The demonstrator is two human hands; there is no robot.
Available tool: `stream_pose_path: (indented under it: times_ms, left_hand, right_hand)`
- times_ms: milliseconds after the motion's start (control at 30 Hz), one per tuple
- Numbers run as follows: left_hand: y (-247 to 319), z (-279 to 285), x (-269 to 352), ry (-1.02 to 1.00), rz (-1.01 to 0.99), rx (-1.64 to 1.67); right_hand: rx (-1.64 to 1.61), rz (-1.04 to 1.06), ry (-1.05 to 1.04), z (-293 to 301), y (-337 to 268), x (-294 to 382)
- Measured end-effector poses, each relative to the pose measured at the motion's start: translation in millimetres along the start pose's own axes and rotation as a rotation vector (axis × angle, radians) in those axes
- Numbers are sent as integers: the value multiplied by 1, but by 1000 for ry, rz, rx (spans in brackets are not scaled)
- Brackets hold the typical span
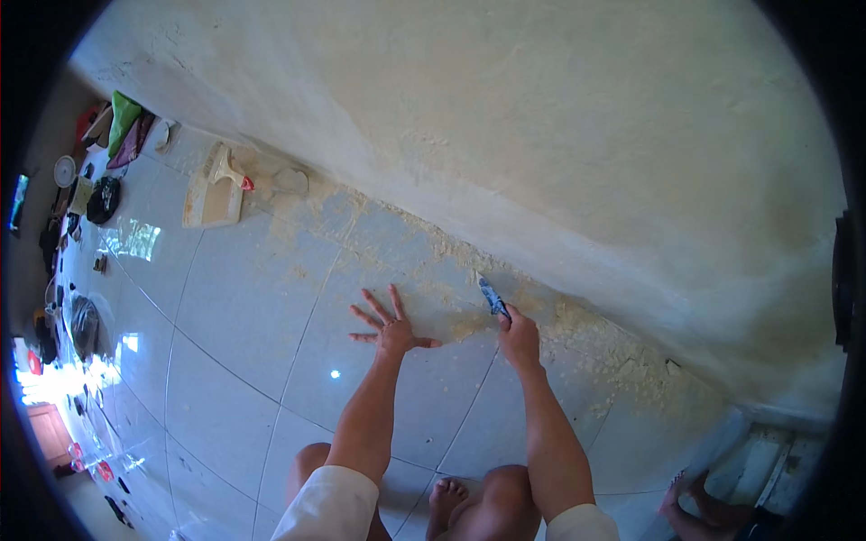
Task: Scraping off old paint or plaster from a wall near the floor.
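Observation:
My right hand (pixel 519 338) is closed around the handle of a small scraper (pixel 492 293), whose dark blue body is smeared with pale residue. Its tip points at the line of crumbled plaster (pixel 467 255) along the foot of the wall (pixel 473 135). To the left, my left hand (pixel 392 324) is spread on the grey floor tiles (pixel 237 297), fingers apart and holding nothing. Thin beige smears and flakes cover the tiles by the wall. More broken flakes (pixel 629 365) lie right of my right hand.
A beige-coated plastic tray (pixel 210 196) with a light-handled, red-ended tool (pixel 226 169) sits by the wall at upper left. Black bags (pixel 103 200) and mixed household items line the far left. Another person's feet (pixel 680 490) are at lower right, near a doorway.

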State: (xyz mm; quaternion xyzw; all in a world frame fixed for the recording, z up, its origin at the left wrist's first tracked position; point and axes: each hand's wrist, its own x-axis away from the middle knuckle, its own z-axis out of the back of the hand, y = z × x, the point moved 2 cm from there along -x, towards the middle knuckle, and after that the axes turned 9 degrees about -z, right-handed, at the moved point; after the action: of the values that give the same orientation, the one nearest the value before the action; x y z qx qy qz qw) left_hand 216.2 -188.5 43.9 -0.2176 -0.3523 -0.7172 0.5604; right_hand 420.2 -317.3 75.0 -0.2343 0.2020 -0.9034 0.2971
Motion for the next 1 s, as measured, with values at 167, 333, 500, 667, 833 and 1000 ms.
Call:
stream_pose_path:
  times_ms: [167,333,500,667,833,1000]
  left_hand:
    - [-1,0,0,-20,-9,25]
    - [9,6,2,-71,35,19]
    - [1,5,0,-51,51,22]
    - [5,7,1,-82,70,33]
    - [5,5,-3,-101,77,7]
    - [8,7,-2,-142,99,-14]
  right_hand:
    - [45,-11,209,-4,17,-6]
    - [104,-21,210,-6,21,-17]
    - [219,187,63,-14,-16,-10]
    - [279,225,179,2,-31,-17]
    - [304,188,327,-8,-19,-25]
    - [244,334,267,-11,-24,-25]
